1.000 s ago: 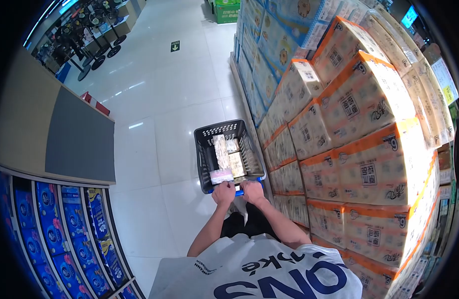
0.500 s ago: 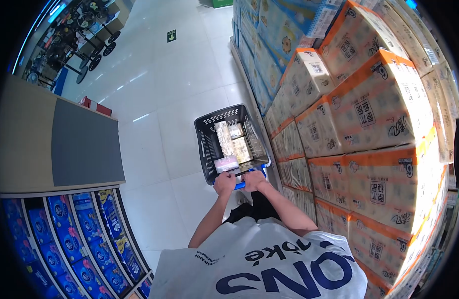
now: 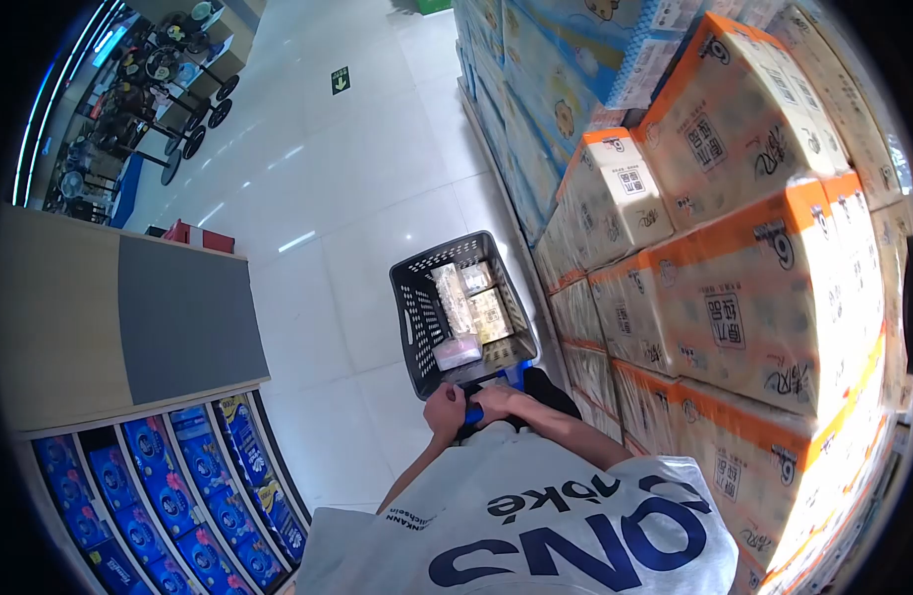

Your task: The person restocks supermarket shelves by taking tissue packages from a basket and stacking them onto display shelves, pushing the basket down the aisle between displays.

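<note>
My left hand (image 3: 444, 411) is wrapped round the left part of a blue handle (image 3: 473, 416) at the near end of a black shopping basket cart. My right hand (image 3: 496, 403) grips the same handle to the right, close beside the left one. Ahead of them, the perforated black basket (image 3: 413, 322) contains a long pale patterned pack (image 3: 454, 297), a yellowish pack (image 3: 490, 315), a smaller pale pack (image 3: 477, 277) and a pink-and-white pack (image 3: 458, 352). The cart's lower part is hidden beneath the basket.
Orange-and-cream tissue packs (image 3: 724, 317) are stacked high close on the right, with blue packs (image 3: 546, 79) beyond. At left stands a shelf of blue packs (image 3: 194, 496) below a grey panel (image 3: 189, 317). Fans (image 3: 179, 109) stand far left. A green arrow sign (image 3: 340, 81) marks the tiled floor.
The basket and both hands appear lower in view and nearer my body. The left shelf and the right stacks have shifted within view. Both hands stay on the handle.
</note>
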Demonstrator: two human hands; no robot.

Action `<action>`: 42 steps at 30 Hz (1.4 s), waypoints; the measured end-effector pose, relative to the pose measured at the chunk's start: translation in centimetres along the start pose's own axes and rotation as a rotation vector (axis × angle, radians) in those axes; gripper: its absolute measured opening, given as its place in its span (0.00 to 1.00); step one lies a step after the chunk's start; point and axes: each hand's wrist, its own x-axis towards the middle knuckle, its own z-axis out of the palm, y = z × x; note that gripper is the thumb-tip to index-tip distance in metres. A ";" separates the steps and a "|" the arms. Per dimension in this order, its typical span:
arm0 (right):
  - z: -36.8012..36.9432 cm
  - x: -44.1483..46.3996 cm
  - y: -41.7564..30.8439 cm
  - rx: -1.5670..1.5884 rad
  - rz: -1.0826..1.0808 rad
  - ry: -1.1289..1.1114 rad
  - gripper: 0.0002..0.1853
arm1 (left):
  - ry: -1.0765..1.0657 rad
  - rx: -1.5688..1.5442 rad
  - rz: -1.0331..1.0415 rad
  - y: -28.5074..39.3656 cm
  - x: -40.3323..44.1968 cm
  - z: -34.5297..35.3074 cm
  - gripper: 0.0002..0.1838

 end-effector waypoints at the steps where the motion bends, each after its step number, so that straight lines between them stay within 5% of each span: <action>1: 0.2 0.2 0.3 0.010 -0.008 -0.013 0.31 | -0.018 0.015 -0.022 -0.2 0.0 0.0 0.12; 6: -0.1 -0.8 0.1 0.099 -0.140 0.159 0.29 | -0.060 0.076 -0.049 -0.1 1.2 0.4 0.12; 8: 1.4 -1.3 0.0 0.160 -0.210 0.283 0.26 | -0.240 0.055 -0.048 -1.7 2.0 0.9 0.11; 11: 2.7 -1.9 -0.5 0.016 -0.145 0.285 0.27 | -0.167 0.003 0.098 -5.4 5.9 4.6 0.09; 15: 1.0 -2.9 -1.5 0.033 -0.027 0.577 0.26 | -0.422 -0.027 0.082 -7.8 12.5 9.9 0.11; 21: 0.8 -3.2 -1.4 0.228 0.099 0.528 0.31 | -0.265 -0.182 0.331 -12.2 24.9 21.8 0.17; 23: 1.2 -3.2 -0.9 0.243 0.109 0.498 0.31 | -0.309 -0.199 0.176 -11.2 27.4 22.2 0.20; 25: 1.2 -3.1 -0.6 0.299 0.106 0.416 0.35 | -0.274 0.019 0.269 -13.4 30.5 25.6 0.28; 29: 2.5 -2.8 0.2 0.332 0.088 0.440 0.24 | -0.150 0.009 -0.040 -12.7 33.7 29.2 0.41; 30: 2.7 -2.7 0.1 0.299 0.087 0.469 0.20 | -0.011 0.014 -0.064 -12.9 34.1 30.9 0.37; 33: 2.7 -2.7 0.2 0.294 0.092 0.465 0.20 | -0.101 -0.315 -0.187 -12.7 35.9 32.3 0.27; 34: 2.6 -2.7 0.2 0.294 0.097 0.465 0.20 | -0.013 -0.323 -0.133 -12.2 35.6 32.3 0.16; 37: 2.2 -2.7 0.1 0.302 0.092 0.476 0.20 | -0.108 -0.468 -0.204 -14.2 36.2 36.1 0.12; 42: 2.1 -2.6 -0.1 0.301 0.106 0.474 0.20 | -0.017 -0.021 -0.223 -8.3 35.9 30.4 0.12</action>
